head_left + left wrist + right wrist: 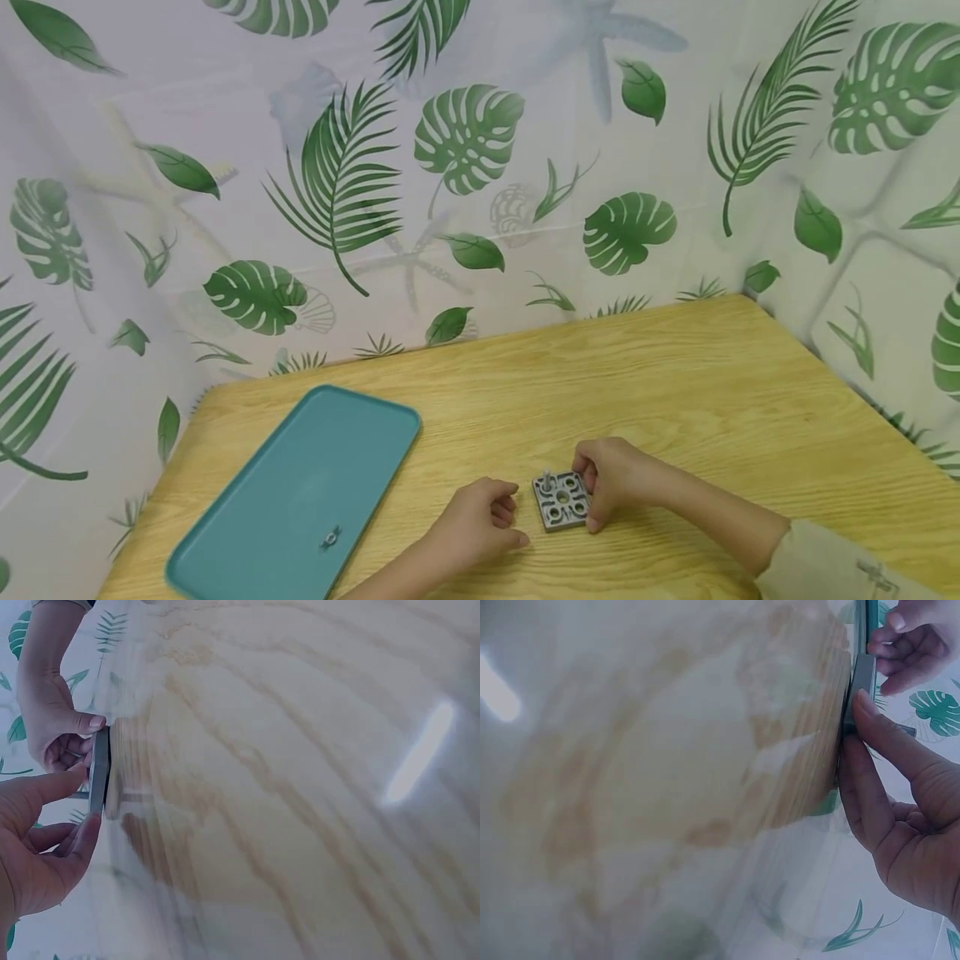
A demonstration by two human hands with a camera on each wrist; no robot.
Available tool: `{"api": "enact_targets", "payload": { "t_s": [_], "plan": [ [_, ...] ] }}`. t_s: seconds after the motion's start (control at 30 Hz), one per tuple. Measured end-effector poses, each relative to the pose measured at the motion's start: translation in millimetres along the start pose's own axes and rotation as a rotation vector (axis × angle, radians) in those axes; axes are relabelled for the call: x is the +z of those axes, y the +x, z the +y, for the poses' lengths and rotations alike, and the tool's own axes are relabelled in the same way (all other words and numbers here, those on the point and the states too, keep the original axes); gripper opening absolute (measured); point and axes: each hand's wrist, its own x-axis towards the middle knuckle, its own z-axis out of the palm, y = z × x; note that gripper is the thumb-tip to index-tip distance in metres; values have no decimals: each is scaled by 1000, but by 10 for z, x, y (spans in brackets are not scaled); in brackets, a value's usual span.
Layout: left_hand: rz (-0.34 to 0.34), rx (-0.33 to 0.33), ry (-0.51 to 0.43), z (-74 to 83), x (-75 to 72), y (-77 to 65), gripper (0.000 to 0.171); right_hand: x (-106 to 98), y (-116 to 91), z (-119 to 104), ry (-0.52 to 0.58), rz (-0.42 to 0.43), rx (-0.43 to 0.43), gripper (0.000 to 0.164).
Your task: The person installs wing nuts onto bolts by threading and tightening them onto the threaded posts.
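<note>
A square grey metal plate (562, 500) with round holes lies flat near the front of the table. From one of its far corners a short bolt (547, 481) sticks up. My right hand (618, 477) holds the plate by its right edge, thumb at the near corner and fingers at the far one. In the right wrist view the plate (863, 673) shows edge-on beside that thumb. My left hand (476, 521) is just left of the plate, fingers loosely bent and thumb spread, with a small gap to it in the head view.
A teal tray (300, 475) stands at the left of the wooden table (600, 367), with a small metal wing nut (330, 538) in it. Behind and at both sides hangs a white cloth (525, 275) printed with green leaves.
</note>
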Motion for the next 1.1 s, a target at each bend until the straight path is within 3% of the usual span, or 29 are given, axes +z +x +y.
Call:
{"api": "enact_targets", "payload": {
  "t_s": [0.33, 0.53, 0.77, 1.1],
  "plan": [
    [65, -51, -42, -73, -293, -353, 52, -38, 2, -6, -8, 1, -6, 54],
    [116, -82, -74, -258, -472, -582, 46, -26, 40, -24, -20, -9, -12, 54],
    [174, -166, -101, -440, -604, -781, 39, -34, 27, -15, -5, -6, -1, 54],
    [406, -423, -33, -718, -922, -1102, 39, -6, 24, -21, 30, -10, 15, 54]
  ]
}}
